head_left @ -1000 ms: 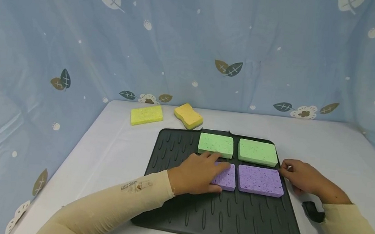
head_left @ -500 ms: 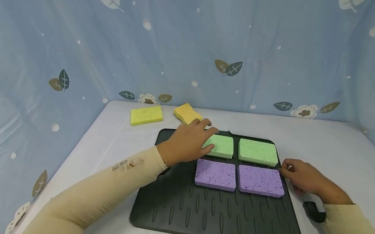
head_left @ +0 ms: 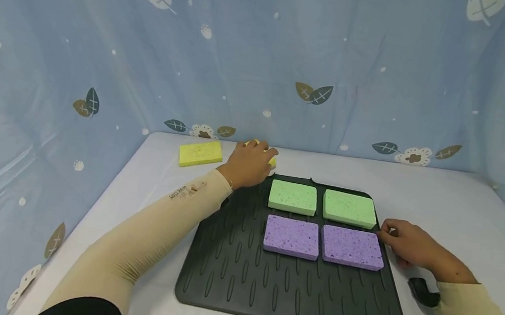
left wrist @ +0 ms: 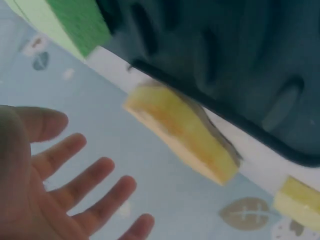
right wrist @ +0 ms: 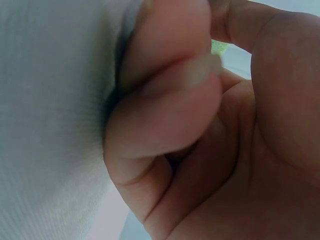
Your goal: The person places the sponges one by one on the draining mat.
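Observation:
My left hand point(head_left: 247, 164) reaches over the wavy yellow sponge point(left wrist: 182, 132) behind the mat, largely covering it in the head view. In the left wrist view its fingers are spread and apart from that sponge. Two green sponges point(head_left: 293, 197) lie side by side on the dark ridged mat point(head_left: 289, 295), with two purple sponges point(head_left: 292, 237) in a row in front of them. At the mat's right edge, beside the right purple sponge, my right hand point(head_left: 412, 243) pinches the rim between thumb and forefinger. Its other fingers are curled against the white tabletop.
A flat yellow sponge point(head_left: 200, 153) lies at the back left of the white table point(head_left: 153, 270). Blue patterned cloth point(head_left: 244, 64) hangs behind the table and along its left side. A black strap piece point(head_left: 424, 292) sits at the right wrist.
My left hand has left the left purple sponge, passed over the left green one and moved back to the wavy yellow sponge. The right hand holds its place at the mat's edge.

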`<state>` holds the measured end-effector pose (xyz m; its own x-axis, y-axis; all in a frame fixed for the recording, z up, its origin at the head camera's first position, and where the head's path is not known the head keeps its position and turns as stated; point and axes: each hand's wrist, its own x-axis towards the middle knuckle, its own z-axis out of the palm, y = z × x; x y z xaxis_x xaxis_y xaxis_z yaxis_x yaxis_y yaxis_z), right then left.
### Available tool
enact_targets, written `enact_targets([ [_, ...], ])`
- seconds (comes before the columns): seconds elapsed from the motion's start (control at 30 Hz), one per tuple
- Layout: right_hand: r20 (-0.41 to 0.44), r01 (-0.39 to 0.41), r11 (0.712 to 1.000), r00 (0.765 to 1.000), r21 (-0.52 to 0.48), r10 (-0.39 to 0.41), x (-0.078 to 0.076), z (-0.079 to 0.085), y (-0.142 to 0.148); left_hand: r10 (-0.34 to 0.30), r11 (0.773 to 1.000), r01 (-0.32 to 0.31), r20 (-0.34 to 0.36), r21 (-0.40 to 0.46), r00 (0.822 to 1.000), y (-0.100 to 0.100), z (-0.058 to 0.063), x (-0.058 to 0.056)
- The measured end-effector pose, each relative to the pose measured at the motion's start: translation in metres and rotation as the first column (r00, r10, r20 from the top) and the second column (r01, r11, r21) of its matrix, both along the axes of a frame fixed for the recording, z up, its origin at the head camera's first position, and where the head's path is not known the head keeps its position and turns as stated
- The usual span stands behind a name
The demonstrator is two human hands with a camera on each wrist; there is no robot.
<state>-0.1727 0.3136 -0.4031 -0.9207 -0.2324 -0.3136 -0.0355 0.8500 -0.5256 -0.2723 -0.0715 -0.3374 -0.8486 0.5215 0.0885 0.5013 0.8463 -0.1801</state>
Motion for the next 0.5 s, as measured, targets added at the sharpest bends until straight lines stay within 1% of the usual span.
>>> enact_targets([
  [0.1,0.001,0.005,1.0,1.0,-0.002,-0.005,0.002,-0.001,0.002,0.011,1.0,-0.011,0.053,-0.009,0.999,0.001,0.0,-0.014],
  [0.23,-0.009,0.004,1.0,1.0,-0.009,-0.004,0.004,0.0,0.004,0.014,1.0,-0.014,0.133,-0.005,0.991,0.001,0.0,-0.029],
  [0.3,-0.014,0.004,1.0,1.0,-0.007,-0.004,0.003,0.0,0.004,0.006,1.0,-0.005,0.149,-0.004,0.989,0.0,-0.002,-0.035],
  [0.43,-0.014,-0.002,1.0,1.0,-0.011,0.002,0.001,0.001,0.002,0.016,1.0,-0.013,0.197,-0.018,0.98,-0.004,-0.005,-0.041],
  [0.5,-0.012,-0.004,1.0,1.0,-0.013,0.004,0.0,0.002,0.002,0.017,1.0,-0.013,0.227,-0.017,0.974,-0.004,-0.006,-0.042],
])
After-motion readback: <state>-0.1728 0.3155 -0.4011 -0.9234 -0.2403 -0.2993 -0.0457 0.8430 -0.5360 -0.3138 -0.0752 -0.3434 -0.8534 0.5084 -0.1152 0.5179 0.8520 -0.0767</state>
